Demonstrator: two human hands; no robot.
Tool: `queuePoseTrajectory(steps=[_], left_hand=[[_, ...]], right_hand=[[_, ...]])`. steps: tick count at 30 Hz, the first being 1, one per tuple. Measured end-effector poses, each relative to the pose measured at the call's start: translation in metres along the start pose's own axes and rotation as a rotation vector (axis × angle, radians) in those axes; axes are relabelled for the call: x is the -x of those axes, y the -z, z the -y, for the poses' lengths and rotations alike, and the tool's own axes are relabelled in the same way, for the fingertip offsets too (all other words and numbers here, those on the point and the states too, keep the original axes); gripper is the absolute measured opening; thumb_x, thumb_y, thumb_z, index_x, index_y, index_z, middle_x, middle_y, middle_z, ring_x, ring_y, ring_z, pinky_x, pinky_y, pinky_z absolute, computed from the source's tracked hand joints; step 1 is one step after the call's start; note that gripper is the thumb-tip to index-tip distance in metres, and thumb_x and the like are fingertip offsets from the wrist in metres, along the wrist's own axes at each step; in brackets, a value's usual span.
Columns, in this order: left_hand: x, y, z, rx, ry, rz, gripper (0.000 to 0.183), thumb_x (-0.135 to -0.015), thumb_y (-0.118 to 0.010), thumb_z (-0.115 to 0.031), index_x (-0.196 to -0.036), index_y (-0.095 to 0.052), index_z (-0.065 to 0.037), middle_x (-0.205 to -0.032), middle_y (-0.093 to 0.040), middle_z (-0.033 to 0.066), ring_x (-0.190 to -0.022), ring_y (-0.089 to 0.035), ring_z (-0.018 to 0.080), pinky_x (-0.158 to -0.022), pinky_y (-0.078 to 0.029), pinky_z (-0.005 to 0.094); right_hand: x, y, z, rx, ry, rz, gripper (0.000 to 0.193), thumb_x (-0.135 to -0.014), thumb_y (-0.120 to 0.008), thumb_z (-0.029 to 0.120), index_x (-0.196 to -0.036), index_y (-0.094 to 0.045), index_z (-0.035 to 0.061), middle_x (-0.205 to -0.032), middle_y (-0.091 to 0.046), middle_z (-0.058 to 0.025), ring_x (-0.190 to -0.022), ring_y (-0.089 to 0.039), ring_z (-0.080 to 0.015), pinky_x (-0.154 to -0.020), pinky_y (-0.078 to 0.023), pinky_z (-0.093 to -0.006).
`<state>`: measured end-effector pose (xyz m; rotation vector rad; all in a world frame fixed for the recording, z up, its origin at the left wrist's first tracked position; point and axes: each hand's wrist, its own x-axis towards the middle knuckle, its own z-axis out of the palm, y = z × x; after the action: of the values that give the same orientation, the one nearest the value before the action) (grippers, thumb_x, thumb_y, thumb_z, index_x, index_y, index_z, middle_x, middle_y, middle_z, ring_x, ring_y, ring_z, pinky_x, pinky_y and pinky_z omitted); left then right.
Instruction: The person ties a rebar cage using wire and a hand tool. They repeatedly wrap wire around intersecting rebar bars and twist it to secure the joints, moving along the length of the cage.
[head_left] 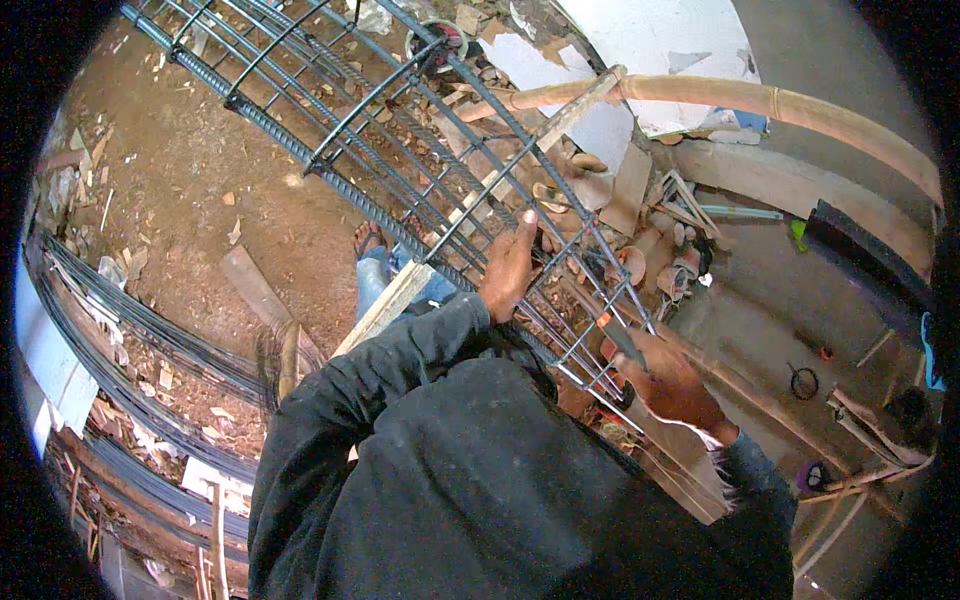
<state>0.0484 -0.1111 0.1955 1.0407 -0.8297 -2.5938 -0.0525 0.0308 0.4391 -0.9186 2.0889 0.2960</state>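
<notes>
Presently, noted 1 rebar cage (318, 160) set diagonally from upper left to lower right, built of long ribbed bars crossed by squared stirrups. Observed left hand (508, 268) laid on cage bars, a little short of the near end. Cannot tell from this view whether wrapped around a bar or only resting on top.

Observed right hand (672, 378) at the near end of the cage, along the right edge, clamped around 1 dark hand tool (628, 347) with an orange mark. Cannot tell about contact between tool and steel.

Recorded 1 wooden batten (392, 302) running crosswise to the cage, showing on both sides; cannot tell whether through or beneath. Recorded 1 blue trouser leg (372, 282) and 1 foot (368, 240) just left of the cage.

Logged left of the cage: brown dirt floor (270, 215) with scattered chips; farther off, bundled dark bars (160, 327). Logged right of the cage: debris pile (682, 275), curved bamboo pole (720, 91), 1 black ring (803, 382) on grey floor (760, 300).
</notes>
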Motion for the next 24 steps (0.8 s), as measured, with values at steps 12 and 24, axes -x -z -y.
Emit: queuePoseTrajectory(steps=[12,24], left_hand=[[-0.006,0.001,0.011,0.084,-0.027,0.035,0.066,-0.111,-0.04,-0.061,-0.088,-0.064,-0.004,-0.08,-0.056,0.0023,-0.072,-0.047,0.0145,-0.065,-0.04,0.0353],[-0.002,0.003,0.002,0.058,-0.02,0.09,0.068,-0.11,-0.038,-0.064,-0.089,-0.067,-0.006,-0.084,-0.061,0.0022,-0.072,-0.05,0.0132,-0.065,-0.04,0.032]], right_hand=[[0.0,-0.054,-0.08,-1.6,-0.486,0.504,0.076,-0.091,-0.077,0.042,-0.148,-0.047,0.0009,-0.087,-0.065,-0.0067,-0.068,-0.059,-0.0168,-0.06,-0.05,-0.0355],[0.013,-0.048,-0.008,-1.334,-0.188,0.15,0.067,-0.086,-0.08,0.014,-0.142,-0.043,0.0038,-0.072,-0.058,-0.0028,-0.046,-0.055,-0.0141,-0.037,-0.047,-0.0313]])
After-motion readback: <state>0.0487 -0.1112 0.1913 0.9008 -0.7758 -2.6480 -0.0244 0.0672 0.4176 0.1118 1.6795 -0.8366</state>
